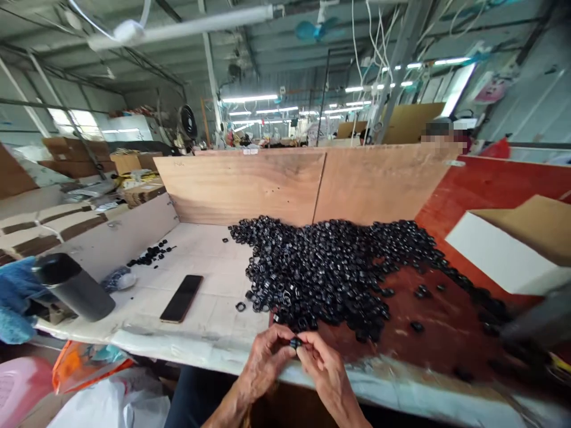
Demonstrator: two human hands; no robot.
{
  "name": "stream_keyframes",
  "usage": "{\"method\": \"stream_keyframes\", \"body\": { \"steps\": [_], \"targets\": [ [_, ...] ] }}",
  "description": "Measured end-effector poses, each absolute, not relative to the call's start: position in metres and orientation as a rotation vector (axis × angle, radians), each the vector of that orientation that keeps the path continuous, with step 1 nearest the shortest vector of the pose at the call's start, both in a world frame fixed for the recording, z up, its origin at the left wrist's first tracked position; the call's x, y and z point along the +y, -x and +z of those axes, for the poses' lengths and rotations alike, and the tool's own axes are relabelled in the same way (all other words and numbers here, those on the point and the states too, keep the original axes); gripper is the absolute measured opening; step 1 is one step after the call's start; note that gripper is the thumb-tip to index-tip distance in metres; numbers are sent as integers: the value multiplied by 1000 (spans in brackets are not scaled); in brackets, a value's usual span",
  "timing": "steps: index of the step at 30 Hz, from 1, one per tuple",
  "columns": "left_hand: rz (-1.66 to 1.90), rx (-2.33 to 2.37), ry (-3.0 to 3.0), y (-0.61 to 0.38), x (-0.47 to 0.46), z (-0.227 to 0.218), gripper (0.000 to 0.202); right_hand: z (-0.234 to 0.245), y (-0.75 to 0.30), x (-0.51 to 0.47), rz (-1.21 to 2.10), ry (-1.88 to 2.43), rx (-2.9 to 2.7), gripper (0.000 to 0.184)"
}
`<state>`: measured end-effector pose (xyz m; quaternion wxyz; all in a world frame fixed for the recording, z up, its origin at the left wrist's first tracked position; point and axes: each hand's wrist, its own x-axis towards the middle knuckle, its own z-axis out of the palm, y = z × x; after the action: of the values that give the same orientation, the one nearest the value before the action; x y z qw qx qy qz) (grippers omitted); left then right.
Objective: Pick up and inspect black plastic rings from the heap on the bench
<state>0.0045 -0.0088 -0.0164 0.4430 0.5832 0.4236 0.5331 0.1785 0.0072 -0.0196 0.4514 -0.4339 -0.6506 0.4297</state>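
Head view is showing the left hand (266, 364) and the right hand (328, 370) meeting at lower centre of the frame, both nearly closed, fingers curled and pinching one small black ring (295, 343) between them, above the near edge of the surface (214, 252). Exact finger contact is partly hidden. A large heap of black rings (330, 273) is lying spread across the centre of the surface, against a plywood board (241, 184). A smaller cluster of black rings (149, 255) is sitting at left, beyond a phone (182, 298). The bulk of the rings is lying in the heap, with only one ring in hand.
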Motion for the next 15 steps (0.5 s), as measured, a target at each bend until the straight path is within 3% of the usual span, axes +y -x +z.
{"method": "stream_keyframes", "body": {
  "steps": [7,12,15],
  "targets": [
    [1375,1154,-1644,-5,-10,-21,11,-30,-173,15,958,1084,-1600,36],
    [1445,1106,-1789,-2,-3,-41,15,-44,-163,17,1206,1191,-1420,47],
    [1436,1143,-1715,-4,-3,-38,12,-41,-164,18,1243,1157,-1481,44]
  ]
}}
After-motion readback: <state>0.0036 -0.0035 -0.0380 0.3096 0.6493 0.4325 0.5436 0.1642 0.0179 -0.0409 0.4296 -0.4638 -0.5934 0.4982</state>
